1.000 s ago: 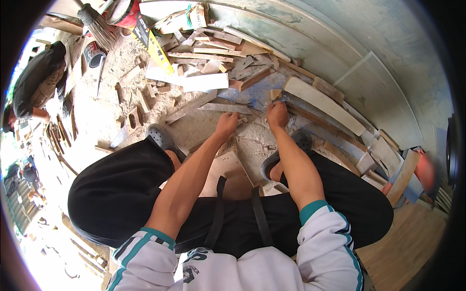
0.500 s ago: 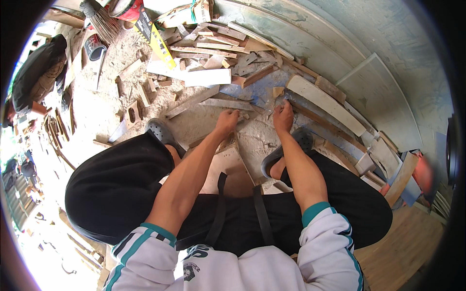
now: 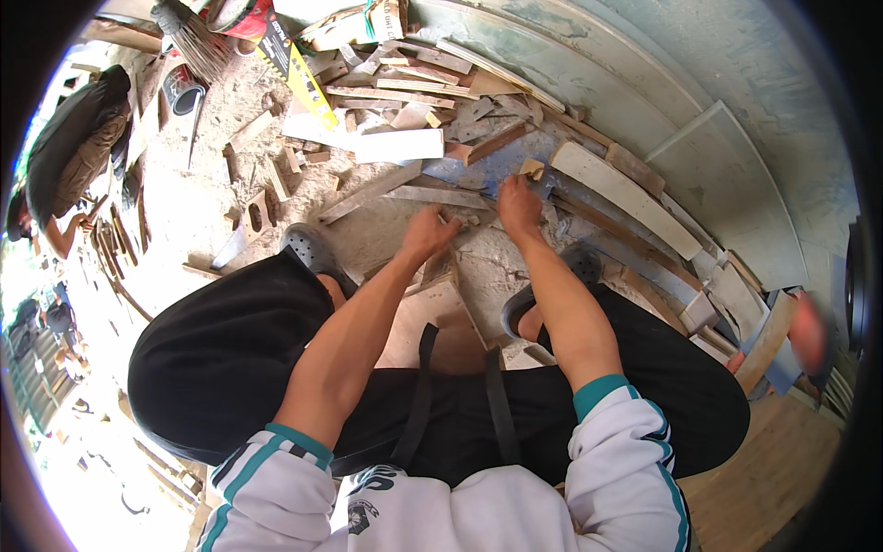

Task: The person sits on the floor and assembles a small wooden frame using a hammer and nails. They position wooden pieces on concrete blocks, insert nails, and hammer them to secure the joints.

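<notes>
My left hand [image 3: 430, 232] is closed above the dusty floor, thumb and fingers drawn together near a small pale scrap [image 3: 469, 221]. What it pinches, if anything, is too small to make out. To its right, my right hand [image 3: 520, 207] has its fingers curled together beside a blue plastic sheet [image 3: 478, 172]; their grip is hidden. Just beyond those fingers lies a small wooden block [image 3: 532, 168]. A long thin wood strip [image 3: 437, 196] rests on the floor ahead of both hands. Between my feet sits a wooden board [image 3: 432, 317], below my hands.
Wood offcuts [image 3: 414, 87] are heaped at the far wall. A handsaw [image 3: 256, 218] lies left; a yellow-black long tool [image 3: 299, 78], a brush [image 3: 189, 41] and a can [image 3: 181, 95] stand farther off. Thick planks [image 3: 625, 198] line the right. A co-worker [image 3: 78, 152] bends at far left.
My right hand has moved left, closer to my left hand, and its fingers point farther away. My left hand has barely moved. The co-worker's arm has shifted.
</notes>
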{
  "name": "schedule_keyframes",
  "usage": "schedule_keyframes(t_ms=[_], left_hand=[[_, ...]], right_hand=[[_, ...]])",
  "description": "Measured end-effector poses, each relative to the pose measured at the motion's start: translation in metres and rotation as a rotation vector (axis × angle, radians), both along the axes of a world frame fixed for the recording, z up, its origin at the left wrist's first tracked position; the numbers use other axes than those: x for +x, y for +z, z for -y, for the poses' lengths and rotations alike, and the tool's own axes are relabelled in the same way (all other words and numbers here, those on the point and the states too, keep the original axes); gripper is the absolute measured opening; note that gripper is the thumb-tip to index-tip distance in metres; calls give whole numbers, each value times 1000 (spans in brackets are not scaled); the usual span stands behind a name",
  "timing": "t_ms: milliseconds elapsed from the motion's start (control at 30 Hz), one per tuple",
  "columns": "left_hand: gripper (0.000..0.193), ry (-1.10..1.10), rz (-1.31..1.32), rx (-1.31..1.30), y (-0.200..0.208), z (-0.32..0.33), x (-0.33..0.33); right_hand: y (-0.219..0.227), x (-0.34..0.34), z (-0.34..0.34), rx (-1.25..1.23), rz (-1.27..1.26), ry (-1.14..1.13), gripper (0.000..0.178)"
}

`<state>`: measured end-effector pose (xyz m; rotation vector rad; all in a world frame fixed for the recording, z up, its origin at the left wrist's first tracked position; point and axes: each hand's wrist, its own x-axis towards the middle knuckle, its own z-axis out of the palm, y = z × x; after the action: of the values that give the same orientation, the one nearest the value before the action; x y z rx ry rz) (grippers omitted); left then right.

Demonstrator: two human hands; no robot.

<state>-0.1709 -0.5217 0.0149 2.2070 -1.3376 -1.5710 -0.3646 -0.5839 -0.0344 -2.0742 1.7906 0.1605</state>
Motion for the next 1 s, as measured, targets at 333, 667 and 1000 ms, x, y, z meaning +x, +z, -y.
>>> schedule_keyframes(t_ms=[333, 667, 1000], left_hand=[[38, 23, 10, 45, -5, 10, 2], [39, 117, -52, 63, -27, 4, -7], [38, 135, 0, 97, -35, -11, 11]], right_hand=[[6, -23, -3, 100, 257, -106, 20], [1, -45, -49, 80, 393, -94, 19], [-3, -2, -57, -15, -41, 56, 14]])
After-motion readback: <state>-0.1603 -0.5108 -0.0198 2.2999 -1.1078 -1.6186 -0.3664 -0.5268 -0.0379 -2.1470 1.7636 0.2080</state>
